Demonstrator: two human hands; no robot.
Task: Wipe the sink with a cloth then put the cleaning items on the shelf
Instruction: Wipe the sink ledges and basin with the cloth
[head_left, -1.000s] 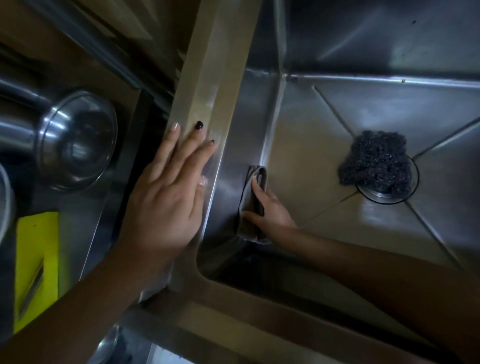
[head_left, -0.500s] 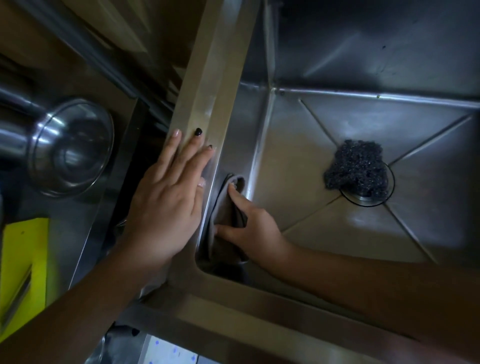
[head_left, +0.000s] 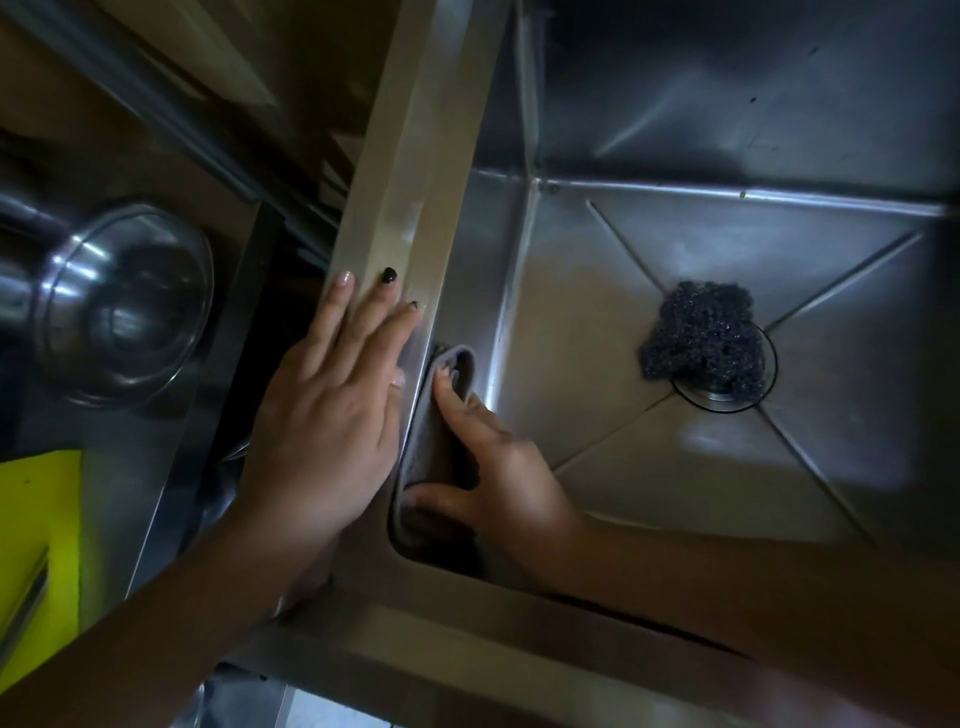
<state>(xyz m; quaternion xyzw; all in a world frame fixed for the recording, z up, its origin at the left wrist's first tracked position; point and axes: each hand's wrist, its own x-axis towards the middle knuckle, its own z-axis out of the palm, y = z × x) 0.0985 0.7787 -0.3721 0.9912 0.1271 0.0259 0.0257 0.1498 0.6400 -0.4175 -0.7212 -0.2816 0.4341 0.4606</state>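
Far left: yellow board (head_left: 36, 519), partly cut off by the frame edge. Steel bowl (head_left: 124, 306) beside it on the counter, same place as before.

Left hand (head_left: 322, 415) lies flat, palm down, on the sink's left rim (head_left: 405, 171), fingers straight and close together, holding nothing. Unchanged over the last second.

Just right of it, the grey cloth (head_left: 439, 415) is against the left inner wall of the sink (head_left: 779, 260), right under the rim edge and next to the left hand. A second ago it was lower on that wall, close to the sink floor; it has come up the wall since.

Right hand (head_left: 498, 467) presses the cloth to the wall: fingers straight along it, thumb spread out onto the cloth's near end. The cloth's far end folds over the fingertips. The hand has risen with the cloth, and its forearm runs off the near right.

Further right, the dark scrubber (head_left: 701, 332) sits on the drain (head_left: 748, 400) in the sink floor, well apart from both hands, not moved.
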